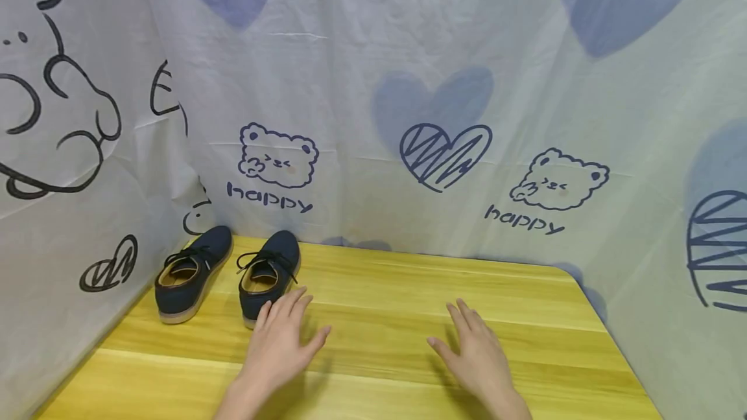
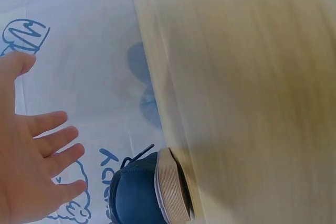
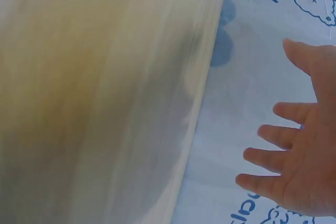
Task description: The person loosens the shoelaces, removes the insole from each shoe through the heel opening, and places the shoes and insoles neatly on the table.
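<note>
Two dark blue lace-up shoes stand at the left of the wooden table, toes toward the back. The outer shoe [image 1: 189,277] is close to the left curtain; the inner shoe [image 1: 271,271] is a little to its right, its black lace trailing. My left hand [image 1: 279,339] hovers with spread fingers just in front of the inner shoe, overlapping its heel in the head view. In the left wrist view, the shoe [image 2: 139,192] shows its tan sole edge below the hand. My right hand [image 1: 475,358] hangs over the table's right half, fingers extended, holding nothing.
A yellow wood-grain table [image 1: 373,316] fills the lower head view, its back right corner rounded. White curtain [image 1: 362,212] printed with hearts, bears and "happy" hangs along the back and both sides, close to the table edges.
</note>
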Available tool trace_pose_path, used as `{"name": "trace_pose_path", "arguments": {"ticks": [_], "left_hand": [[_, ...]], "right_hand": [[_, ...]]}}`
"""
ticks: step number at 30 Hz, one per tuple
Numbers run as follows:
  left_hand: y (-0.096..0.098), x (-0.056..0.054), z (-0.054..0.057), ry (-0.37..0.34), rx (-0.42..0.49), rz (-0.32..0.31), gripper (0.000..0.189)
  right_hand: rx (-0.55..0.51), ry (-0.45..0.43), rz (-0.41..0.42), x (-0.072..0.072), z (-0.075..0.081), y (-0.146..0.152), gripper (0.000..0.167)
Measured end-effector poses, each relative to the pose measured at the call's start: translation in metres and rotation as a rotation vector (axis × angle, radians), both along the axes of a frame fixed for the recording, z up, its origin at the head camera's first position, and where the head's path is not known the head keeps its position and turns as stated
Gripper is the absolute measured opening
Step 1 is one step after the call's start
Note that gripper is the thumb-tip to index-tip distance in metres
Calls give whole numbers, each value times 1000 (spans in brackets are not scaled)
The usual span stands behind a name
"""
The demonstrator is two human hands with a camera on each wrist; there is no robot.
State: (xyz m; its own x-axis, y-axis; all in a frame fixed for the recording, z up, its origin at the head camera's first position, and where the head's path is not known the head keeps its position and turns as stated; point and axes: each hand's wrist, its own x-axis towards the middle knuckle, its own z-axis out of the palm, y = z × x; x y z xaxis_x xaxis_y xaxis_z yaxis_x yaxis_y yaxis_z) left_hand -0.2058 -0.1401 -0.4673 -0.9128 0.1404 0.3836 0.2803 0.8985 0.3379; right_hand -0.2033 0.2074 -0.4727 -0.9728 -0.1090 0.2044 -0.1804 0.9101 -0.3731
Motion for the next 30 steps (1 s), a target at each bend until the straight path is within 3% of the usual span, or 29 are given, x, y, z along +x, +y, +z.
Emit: {"name": "trace_pose_path", "arguments": {"ticks": [5,8,13,16,19,23,26,30], "left_hand": [[-5,3,4,108,93,2,59],[-10,2,5,215,175,8,52],[-22,-5,7,409,317,53,39],[-31,-10,7,453,397,99,33],[-41,-15,5,433,445,160,30],[-56,-23,3,348,453,242,29],[-70,-33,6,260,453,291,30],[-87,-47,9,91,458,312,35]], "right_hand": [[-93,113,3,-1,-1,-14,67],[-158,222,25,-4,-2,-26,58],[-231,388,146,-13,0,-55,47],[-259,476,236,-22,1,-75,43],[-270,537,326,-30,3,-98,40],[-264,571,421,-37,8,-132,37],[-222,538,485,-42,16,-158,37],[-98,421,537,-50,25,-188,36]]}}
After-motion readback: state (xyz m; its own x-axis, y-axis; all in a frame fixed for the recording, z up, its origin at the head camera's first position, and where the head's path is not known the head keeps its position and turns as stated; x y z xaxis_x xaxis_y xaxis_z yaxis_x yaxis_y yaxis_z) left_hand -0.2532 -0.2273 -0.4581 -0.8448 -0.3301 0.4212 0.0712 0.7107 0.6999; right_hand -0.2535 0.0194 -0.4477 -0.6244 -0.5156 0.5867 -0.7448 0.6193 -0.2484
